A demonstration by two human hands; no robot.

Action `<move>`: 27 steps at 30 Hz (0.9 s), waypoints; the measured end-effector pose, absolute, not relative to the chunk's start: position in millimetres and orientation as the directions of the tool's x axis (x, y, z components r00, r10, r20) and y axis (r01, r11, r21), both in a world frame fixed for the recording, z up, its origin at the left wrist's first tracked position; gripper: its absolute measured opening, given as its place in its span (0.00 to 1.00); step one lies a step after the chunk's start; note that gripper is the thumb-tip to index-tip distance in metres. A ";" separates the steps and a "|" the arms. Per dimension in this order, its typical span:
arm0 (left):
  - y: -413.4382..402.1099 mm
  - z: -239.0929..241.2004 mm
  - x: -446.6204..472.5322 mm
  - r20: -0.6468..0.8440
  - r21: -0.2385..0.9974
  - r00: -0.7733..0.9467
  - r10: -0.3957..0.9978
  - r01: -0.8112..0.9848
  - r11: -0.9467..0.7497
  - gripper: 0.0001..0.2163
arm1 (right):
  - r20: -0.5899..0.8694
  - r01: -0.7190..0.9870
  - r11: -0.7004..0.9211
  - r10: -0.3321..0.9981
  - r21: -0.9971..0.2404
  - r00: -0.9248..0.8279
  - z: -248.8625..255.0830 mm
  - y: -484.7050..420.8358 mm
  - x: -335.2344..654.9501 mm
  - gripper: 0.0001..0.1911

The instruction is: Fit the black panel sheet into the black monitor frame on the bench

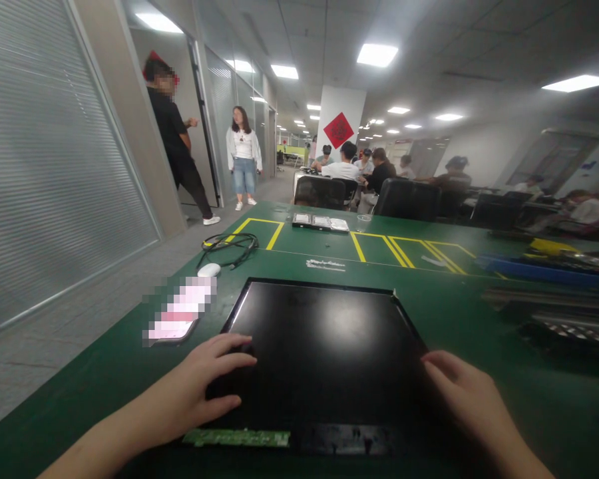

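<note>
A dark, glossy LCD screen panel lies face up on the green table in front of me. A narrow green circuit board runs along its near edge, beside a dark strip. My left hand reaches over the panel's left side, fingers and thumb spread apart. At the right edge, my right hand is closed against the frame with its thumb side toward it; most of its fingers are hidden. A small light-coloured bit sticks up at the panel's far right corner.
Left of the panel are a phone, a white mouse and a coiled black cable. Hard drives and a clear cup stand farther back. Blurred blue and metal parts lie right. People stand and sit beyond.
</note>
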State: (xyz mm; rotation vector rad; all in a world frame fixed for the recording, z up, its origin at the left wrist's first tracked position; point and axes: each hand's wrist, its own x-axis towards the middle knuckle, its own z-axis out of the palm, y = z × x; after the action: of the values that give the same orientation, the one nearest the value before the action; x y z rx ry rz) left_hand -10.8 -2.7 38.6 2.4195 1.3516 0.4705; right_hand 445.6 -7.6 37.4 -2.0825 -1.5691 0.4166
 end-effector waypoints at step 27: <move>-11.8 63.9 -2.2 0.050 0.478 0.641 0.766 0.658 -0.582 0.21 | 0.116 0.839 -0.139 0.966 -0.526 0.233 33.5 -5.7 446.5 0.19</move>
State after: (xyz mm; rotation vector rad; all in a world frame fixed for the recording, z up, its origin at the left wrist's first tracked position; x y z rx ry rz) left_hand -2.2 -11.8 63.9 2.4437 1.1215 0.3511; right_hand 446.5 -5.7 33.5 -2.0253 -1.6498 0.3442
